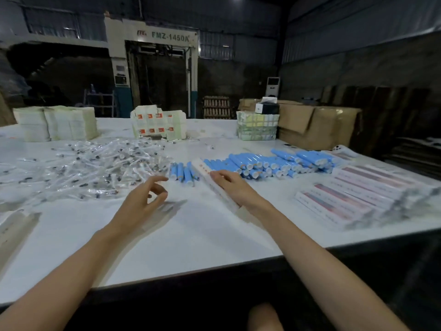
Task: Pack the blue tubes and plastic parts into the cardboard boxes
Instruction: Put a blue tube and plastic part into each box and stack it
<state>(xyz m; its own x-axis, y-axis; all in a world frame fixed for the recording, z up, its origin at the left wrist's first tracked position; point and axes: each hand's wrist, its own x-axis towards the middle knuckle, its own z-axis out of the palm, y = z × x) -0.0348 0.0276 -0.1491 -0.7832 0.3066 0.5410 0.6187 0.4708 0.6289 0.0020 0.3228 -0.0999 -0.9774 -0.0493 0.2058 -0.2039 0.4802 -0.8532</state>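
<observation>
- Head view: the left grip (140, 201) is hovering just over the white tabletop (191, 237), near the middle. Its fingers are loosely curled with thumb and forefinger close together, and it is holding nothing that can be made out.
- The right grip (230, 187) is lying on a long narrow white cardboard box (202, 168) that is slanting from far left to near right. Its bent fingers are clasping the box across the top.
- A short row of blue plastic tubes (182, 172) is lying just left of that box, beside the left forefinger tip.
- A large heap of blue white-capped tubes (274, 163) is spreading out to the right of the box, further away.
- A wide pile of clear plastic parts with dark ends (95, 166) is covering the left of the tabletop.
- Rows of closed white printed boxes (358, 194) are lying side by side at the right edge.
- Stacks of pale flat cartons (57, 123) are standing at the far left, and an orange-marked stack (157, 125) is standing at the far middle.
- Brown cardboard cartons (317, 125) are sitting at the far right.
</observation>
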